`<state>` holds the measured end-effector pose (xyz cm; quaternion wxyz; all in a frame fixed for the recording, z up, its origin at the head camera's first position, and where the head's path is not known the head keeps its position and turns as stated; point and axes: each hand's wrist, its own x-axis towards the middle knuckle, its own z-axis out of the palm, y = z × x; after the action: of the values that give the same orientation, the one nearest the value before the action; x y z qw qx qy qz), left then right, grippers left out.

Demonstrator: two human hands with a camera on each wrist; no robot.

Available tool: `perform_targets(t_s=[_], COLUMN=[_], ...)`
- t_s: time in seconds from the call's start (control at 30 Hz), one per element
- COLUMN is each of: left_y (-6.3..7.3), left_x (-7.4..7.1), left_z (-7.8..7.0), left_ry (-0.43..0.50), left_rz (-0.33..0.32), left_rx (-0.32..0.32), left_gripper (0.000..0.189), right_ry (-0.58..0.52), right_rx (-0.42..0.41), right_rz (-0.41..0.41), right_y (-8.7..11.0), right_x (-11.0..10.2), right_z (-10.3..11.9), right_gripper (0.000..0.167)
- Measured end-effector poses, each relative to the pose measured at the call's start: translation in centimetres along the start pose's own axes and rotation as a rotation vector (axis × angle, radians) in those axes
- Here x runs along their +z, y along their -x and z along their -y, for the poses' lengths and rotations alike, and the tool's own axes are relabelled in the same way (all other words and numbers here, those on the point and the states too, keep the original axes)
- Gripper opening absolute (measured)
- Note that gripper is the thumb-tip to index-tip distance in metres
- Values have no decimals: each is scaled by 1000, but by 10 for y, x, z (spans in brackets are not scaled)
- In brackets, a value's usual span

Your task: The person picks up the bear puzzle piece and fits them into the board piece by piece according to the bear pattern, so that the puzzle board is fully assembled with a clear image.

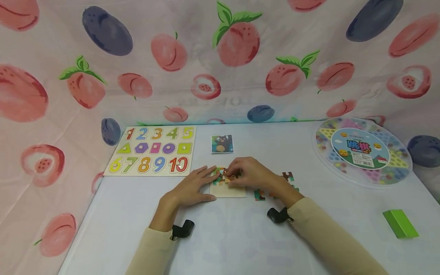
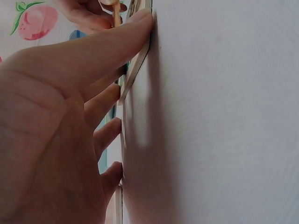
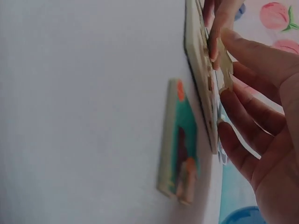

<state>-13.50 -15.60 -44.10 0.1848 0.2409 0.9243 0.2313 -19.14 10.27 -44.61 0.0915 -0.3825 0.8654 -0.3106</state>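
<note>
Jigsaw piece [image 3: 225,65] sits in our right hand [image 1: 252,175], pinched thumb against fingertips, parted only by its span. It's over the wooden puzzle board [image 1: 229,193]; contact we can't tell. Our left hand [image 1: 193,187] is farther off, fingers spread at the board's left edge, gripping nothing. From the right wrist, the piece's longest visible edge runs roughly along the board, pale side showing. True long axis and tab direction: can't tell. Loose pieces [image 1: 259,195] lie right of the board.

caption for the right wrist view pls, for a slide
Right hand pinching a puzzle piece above the wooden board, with a loose piece lying on the white surface nearby.
</note>
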Motion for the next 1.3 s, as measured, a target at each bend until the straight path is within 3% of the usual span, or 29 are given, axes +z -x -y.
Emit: perform_targets(t_s=[0.43, 0.97, 1.3], left_y=[-1, -1, -1], left_x=[1, 1, 1], left_z=[0, -1, -1], left_ry=[8, 13, 0], left_rz=[-1, -9, -10], left_rx=[-4, -1, 2], left_gripper=[74, 74, 74], right_ry=[11, -56, -9], right_rx=[63, 79, 57], right_rz=[22, 2, -3], right_y=[-6, -6, -5], right_x=[9, 15, 14], right_z=[3, 3, 4], right_gripper=[25, 22, 26])
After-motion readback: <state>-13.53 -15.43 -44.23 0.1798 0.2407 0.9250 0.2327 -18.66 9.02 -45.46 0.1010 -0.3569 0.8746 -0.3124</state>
